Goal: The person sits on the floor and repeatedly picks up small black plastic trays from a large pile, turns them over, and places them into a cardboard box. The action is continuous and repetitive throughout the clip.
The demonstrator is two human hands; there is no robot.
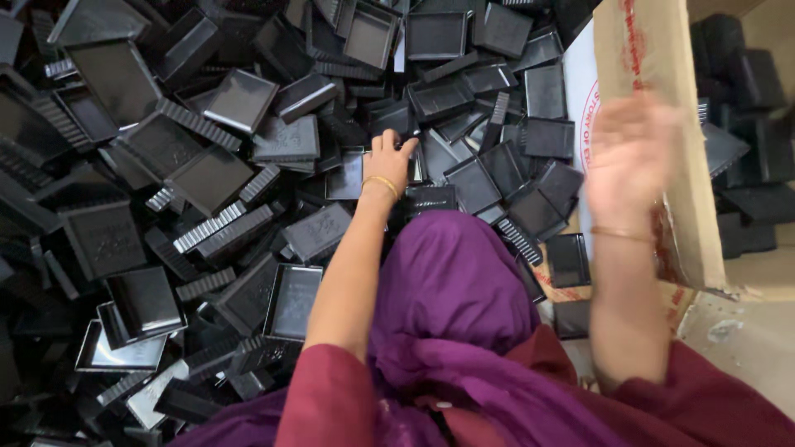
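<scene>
A big heap of black plastic tray-like parts [207,178] covers the floor in front of me. My left hand [389,159] reaches into the heap with fingers curled onto one black part [348,175]; whether it grips the part I cannot tell. A gold bangle sits on that wrist. My right hand [627,153] is raised and blurred in front of a cardboard box flap [662,50], fingers spread, with nothing in it. A thin bangle rings that wrist too.
The cardboard box [696,215] stands at the right with more black parts [745,124] inside it. A purple cloth [451,281] drapes over my lap. Bare pale floor [745,348] shows at the lower right.
</scene>
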